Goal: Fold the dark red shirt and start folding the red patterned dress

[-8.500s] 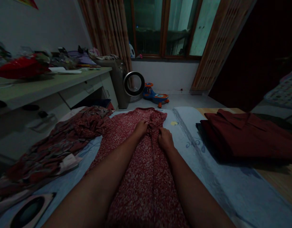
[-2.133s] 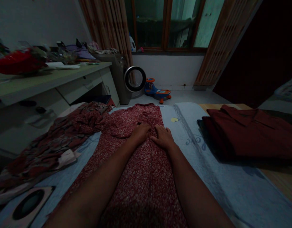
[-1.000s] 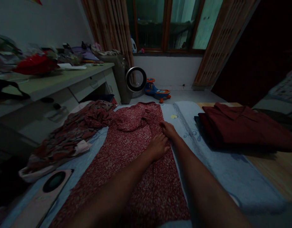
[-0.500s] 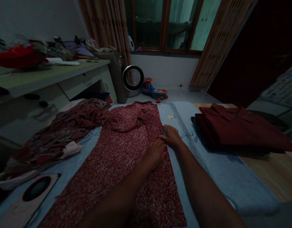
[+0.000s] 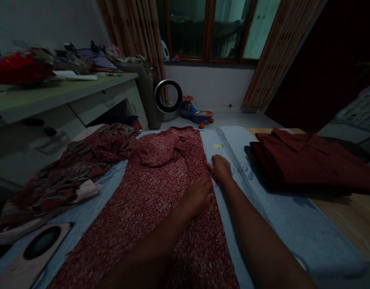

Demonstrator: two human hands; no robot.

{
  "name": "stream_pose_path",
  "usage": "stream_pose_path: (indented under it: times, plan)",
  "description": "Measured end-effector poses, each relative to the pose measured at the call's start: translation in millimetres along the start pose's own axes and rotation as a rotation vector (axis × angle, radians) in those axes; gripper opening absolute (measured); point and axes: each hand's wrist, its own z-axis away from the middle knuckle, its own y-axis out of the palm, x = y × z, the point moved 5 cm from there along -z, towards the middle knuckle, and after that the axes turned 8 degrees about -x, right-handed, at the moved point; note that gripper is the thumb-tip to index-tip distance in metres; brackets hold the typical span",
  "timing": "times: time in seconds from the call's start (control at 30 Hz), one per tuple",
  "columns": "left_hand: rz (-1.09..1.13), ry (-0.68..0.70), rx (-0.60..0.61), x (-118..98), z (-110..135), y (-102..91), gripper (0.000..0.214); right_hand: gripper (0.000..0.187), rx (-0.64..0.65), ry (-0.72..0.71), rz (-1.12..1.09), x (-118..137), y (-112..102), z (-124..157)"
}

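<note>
A red speckled garment (image 5: 160, 188) lies spread lengthwise on a pale blue sheet (image 5: 281, 216) in front of me. My left hand (image 5: 198, 194) rests on the garment near its right edge, fingers curled down against the cloth. My right hand (image 5: 221, 168) sits just beyond it at the same edge, fingers flat and together, touching both cloth and sheet. A sleeve of the garment is folded across its upper part.
A crumpled patterned red cloth (image 5: 79, 168) lies to the left. Folded dark red clothes (image 5: 308, 160) are stacked to the right. A cluttered desk (image 5: 61, 96) runs along the left wall. A round fan (image 5: 168, 96) and a toy car (image 5: 197, 114) stand on the floor under the window.
Both hands moved from the garment's middle to its right edge, then slid slightly along it. The camera view shifted a little.
</note>
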Motion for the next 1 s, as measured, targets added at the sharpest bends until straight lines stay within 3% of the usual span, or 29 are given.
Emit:
stream_pose_path:
  times: [0.13,0.3,0.57,0.73,0.83,1.0]
  plan:
    - [0.070,-0.012,-0.059,8.4,-2.7,2.8,0.015,0.061,0.110,-0.087,-0.068,-5.7,3.0,2.3]
    - [0.075,0.001,-0.080,13.2,-3.1,6.1,0.017,0.080,0.208,-0.163,-0.033,-8.0,5.2,7.4]
    - [-0.004,0.001,-0.027,6.9,-4.0,-1.1,0.010,0.055,0.044,-0.099,-0.070,-3.1,4.7,2.7]
    - [-0.018,-0.001,-0.013,4.7,-3.8,-3.1,0.010,0.035,0.015,-0.088,-0.056,-2.1,1.5,1.0]
    - [-0.011,0.004,-0.022,5.9,-3.0,-1.6,0.012,0.040,0.064,-0.094,-0.061,-0.8,-2.4,5.2]
    - [0.010,0.022,-0.059,8.5,-2.4,2.9,0.018,0.063,0.172,-0.115,-0.044,2.8,-6.4,16.6]
